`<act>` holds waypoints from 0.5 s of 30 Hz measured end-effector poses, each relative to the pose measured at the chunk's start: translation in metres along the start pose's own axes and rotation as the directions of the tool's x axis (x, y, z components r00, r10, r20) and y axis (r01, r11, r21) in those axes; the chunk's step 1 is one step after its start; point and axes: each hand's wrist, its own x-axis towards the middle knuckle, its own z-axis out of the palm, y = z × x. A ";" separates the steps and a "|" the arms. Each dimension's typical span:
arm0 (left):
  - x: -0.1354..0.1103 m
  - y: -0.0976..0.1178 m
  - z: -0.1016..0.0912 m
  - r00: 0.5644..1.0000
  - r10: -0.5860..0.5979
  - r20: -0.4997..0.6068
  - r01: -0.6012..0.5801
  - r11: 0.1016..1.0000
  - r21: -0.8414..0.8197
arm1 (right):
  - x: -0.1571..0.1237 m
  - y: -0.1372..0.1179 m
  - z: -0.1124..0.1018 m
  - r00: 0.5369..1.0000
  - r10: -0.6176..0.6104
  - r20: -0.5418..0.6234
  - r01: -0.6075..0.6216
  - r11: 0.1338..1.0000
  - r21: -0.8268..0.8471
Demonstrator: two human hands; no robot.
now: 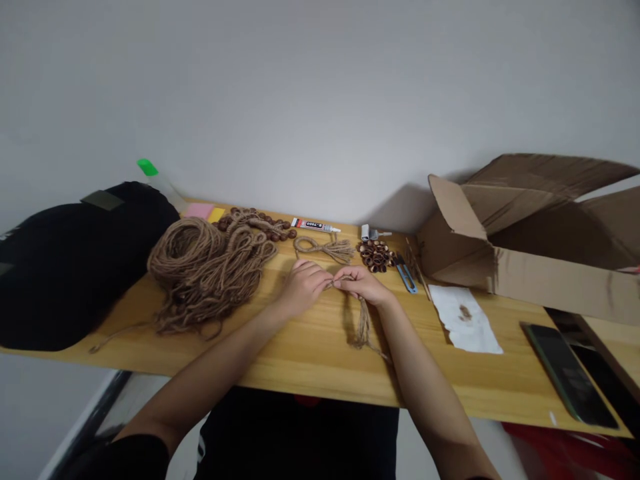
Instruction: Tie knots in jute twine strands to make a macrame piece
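My left hand (304,285) and my right hand (361,283) meet over the middle of the wooden table (310,353), both with fingers pinched on a short bundle of jute cords (361,320). The cords' loose ends hang down from my right hand toward the front edge. A big pile of jute twine (207,270) lies just left of my left hand. A small knotted twine piece (324,248) rests right behind my hands.
Brown wooden beads (260,225), a glue tube (314,225), a heap of brown rings (375,255) and a blue cutter (407,275) lie at the back. An open cardboard box (520,233), white tissue (465,319) and phone (567,373) are right; a black bag (70,260) left.
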 end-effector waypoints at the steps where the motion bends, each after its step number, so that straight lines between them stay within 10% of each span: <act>1: 0.000 0.000 0.000 1.000 0.004 -0.005 -0.004 1.000 0.000 | 0.000 0.000 0.000 1.000 0.000 0.007 0.000 1.000 -0.002; 15: 0.001 -0.001 0.005 0.994 -0.110 0.000 0.110 0.990 -0.083 | 0.002 -0.001 0.000 0.999 -0.017 0.032 0.016 1.000 0.019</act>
